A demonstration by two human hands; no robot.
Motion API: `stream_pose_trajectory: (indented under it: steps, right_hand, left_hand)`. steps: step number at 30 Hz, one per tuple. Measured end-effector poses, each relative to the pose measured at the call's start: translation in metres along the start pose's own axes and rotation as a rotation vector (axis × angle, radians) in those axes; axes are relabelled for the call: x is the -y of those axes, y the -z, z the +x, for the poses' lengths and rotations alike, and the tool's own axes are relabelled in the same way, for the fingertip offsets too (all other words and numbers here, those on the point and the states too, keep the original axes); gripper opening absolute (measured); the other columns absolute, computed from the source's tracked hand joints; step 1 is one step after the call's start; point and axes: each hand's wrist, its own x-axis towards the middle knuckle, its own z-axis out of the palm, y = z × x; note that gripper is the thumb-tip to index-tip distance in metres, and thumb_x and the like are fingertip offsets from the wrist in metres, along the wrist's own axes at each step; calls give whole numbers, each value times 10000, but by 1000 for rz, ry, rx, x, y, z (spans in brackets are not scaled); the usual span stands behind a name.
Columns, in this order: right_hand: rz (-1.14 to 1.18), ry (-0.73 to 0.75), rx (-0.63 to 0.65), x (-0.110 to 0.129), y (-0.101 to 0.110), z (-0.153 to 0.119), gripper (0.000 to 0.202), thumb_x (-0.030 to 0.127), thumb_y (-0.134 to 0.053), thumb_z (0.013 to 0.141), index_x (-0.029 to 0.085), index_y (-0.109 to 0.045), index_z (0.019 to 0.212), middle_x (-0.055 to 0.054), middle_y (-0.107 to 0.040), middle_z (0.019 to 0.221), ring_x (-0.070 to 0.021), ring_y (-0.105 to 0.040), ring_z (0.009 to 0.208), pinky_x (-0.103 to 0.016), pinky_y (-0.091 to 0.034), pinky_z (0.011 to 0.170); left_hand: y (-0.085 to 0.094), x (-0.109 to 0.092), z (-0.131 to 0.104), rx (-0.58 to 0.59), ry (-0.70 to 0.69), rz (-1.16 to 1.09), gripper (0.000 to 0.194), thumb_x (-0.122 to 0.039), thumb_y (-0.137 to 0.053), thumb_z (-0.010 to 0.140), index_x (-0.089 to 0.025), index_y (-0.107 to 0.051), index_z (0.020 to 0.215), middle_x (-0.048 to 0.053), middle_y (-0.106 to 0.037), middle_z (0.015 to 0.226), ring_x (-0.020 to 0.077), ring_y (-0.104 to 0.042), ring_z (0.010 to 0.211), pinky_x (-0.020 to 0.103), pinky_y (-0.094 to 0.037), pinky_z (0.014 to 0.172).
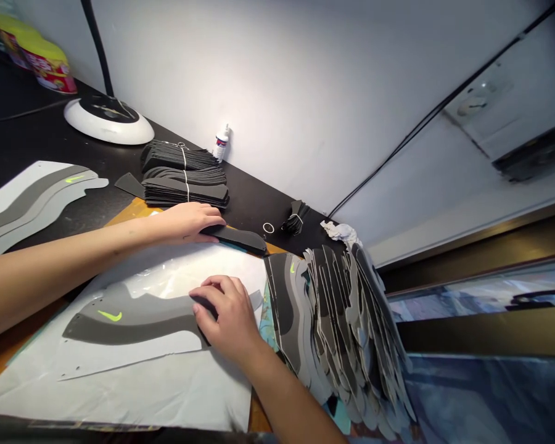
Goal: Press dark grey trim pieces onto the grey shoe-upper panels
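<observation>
While the left hand [189, 222] lies at the far edge of the white sheet [166, 394], its fingers sit close together over one end of some dark strips [240, 238]; whether they grip these or merely rest there, I cannot tell. Over the right part of the sheet, the right hand [231, 316] has its fingers bent and a little spread, thumb apart, upon a dark piece [206, 303] at one end of the grey panel [152, 312]; how firmly it holds is unclear. That panel lies flat on the sheet, its yellow-green mark [110, 316] towards the sheet's left side. Right of the sheet lie overlapping panels [333, 320]; beyond it, a banded bundle [166, 176] and a white bottle [221, 145].
</observation>
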Motion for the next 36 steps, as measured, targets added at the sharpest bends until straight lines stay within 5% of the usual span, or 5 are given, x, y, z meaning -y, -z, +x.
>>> stream_pose_trajectory:
  steps: [11,20,29,32,36]
  right_hand:
    - [31,18,-7,-1,2,1,210,206,-662,918,248,-725,1114,-30,-657,1149,-195,-554,1095,-339,-438,1005]
    - [19,35,-21,-1,-2,1,197,198,-666,909,241,-728,1090,-35,-662,1124,-201,-566,1076,-344,-442,993]
    - [72,91,-139,1,2,0,247,194,-587,918,231,-707,1131,-79,-658,1127,-220,-593,1071,-362,-487,964]
    - [249,81,-240,3,5,0,221,253,-567,918,250,-679,1109,-66,-679,1073,-220,-611,1038,-376,-501,955]
    - [951,-278,-262,-1,12,4,290,458,-520,941,262,-548,1153,-16,-673,880,-171,-647,718,-302,-564,638]
  left_hand:
    - [12,0,-6,-136,-26,-126,458,-541,-496,1001,-228,-721,1247,120,-658,1233,261,-610,1106,338,-459,969]
    - [27,-16,-7,-4,100,-128,420,-384,-396,1035,-216,-705,1264,78,-674,1258,234,-606,1139,314,-473,943]
    - [53,-31,-12,-296,185,-5,477,-386,-268,1086,-152,-638,1277,77,-713,1247,173,-652,1078,304,-485,930]
    - [71,-35,-23,-346,135,70,479,-447,-284,1082,-212,-657,1268,25,-738,1211,157,-677,1023,314,-515,902]
    - [77,-48,-63,-359,-110,206,374,-419,-388,1068,-303,-646,1313,-33,-745,1193,151,-701,1039,350,-540,973]
